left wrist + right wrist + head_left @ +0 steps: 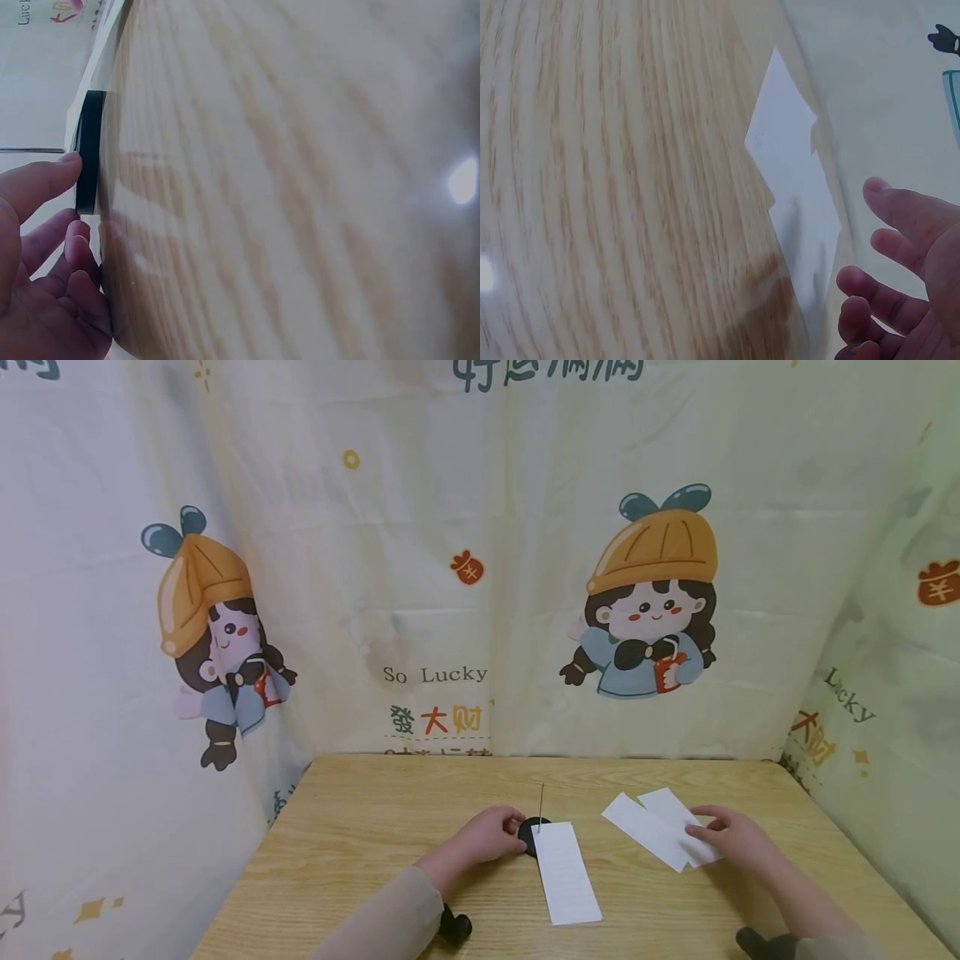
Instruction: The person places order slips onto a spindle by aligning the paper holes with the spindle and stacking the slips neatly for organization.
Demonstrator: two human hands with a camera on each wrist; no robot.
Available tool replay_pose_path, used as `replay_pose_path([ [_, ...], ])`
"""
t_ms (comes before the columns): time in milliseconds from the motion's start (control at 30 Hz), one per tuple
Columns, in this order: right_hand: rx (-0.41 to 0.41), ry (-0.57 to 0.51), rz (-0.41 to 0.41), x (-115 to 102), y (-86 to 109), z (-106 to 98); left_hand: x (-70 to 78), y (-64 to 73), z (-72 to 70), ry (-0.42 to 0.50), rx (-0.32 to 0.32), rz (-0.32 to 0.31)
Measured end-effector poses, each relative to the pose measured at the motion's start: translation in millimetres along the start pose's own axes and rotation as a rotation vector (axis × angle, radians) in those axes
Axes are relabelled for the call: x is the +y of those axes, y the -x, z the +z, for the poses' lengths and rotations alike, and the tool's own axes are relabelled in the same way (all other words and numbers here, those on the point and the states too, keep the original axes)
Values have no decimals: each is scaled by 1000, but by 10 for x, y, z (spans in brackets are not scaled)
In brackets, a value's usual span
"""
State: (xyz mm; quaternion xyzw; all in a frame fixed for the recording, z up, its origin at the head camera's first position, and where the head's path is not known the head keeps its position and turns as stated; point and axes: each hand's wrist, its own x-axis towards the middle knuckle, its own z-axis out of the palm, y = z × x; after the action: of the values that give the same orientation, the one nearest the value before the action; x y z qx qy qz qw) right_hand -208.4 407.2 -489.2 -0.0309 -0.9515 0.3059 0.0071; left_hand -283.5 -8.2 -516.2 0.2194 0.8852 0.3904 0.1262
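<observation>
A bill spike with a round black base [527, 837] and a thin upright metal rod [542, 806] stands on the table. My left hand [491, 833] holds the base by its left edge; in the left wrist view the thumb [52, 178] lies against the black disc [89, 150]. One white paper slip [567, 877] overlaps the base, its upper left corner at the foot of the rod, and stretches toward me. To the right, two loose white slips [643, 831] lie partly over each other. Above their right end, my right hand [731, 837] hovers with relaxed, parted fingers, holding nothing.
The wooden table [360, 860] ends at a printed cloth curtain [427, 610] at the back, with more cloth along both sides. Black wrist gear [455, 927] sits under the left forearm and similar gear [765, 943] by the right.
</observation>
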Motion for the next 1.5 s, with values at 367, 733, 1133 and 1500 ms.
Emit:
replay_pose_path([
  [367,-11,65,0,131,-74,-9,7,-3,1,-5,8,7],
  [733,-42,107,-2,149,-167,44,7,-13,17,-12,8,-12],
  [1133,-39,167,-35,183,-198,89,12,0,11,-19,11,-12],
  [1500,-7,200,-71,130,-140,93,20,19,13,-15,19,-6],
])
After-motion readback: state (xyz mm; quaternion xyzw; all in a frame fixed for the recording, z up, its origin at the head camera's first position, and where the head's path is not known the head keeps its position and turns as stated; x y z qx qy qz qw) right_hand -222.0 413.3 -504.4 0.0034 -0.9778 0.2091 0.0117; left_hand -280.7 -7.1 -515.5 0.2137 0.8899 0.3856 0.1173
